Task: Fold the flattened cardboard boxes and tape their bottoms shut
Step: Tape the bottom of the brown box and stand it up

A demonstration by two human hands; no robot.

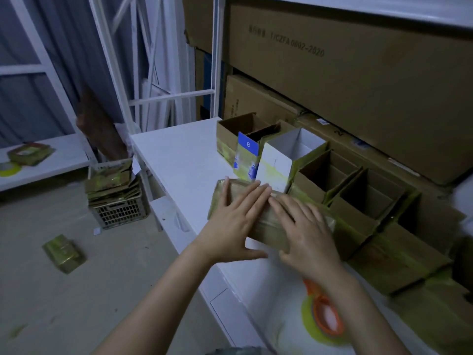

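On the white table [179, 155], left hand [238, 219] and right hand [304, 226] press a taped cardboard box [263, 226], each grip flat with fingers straight. Beside it, open boxes [358, 216] stand with bare insides. A floor crate [120, 213] holds flattened boxes [112, 180].

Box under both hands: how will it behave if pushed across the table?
Likely light: the box is probably empty, like the open cartons beside it. Its glossy tape skin on the smooth white table suggests easy sliding. Hollow cardboard, so it may dent under hard pressure.
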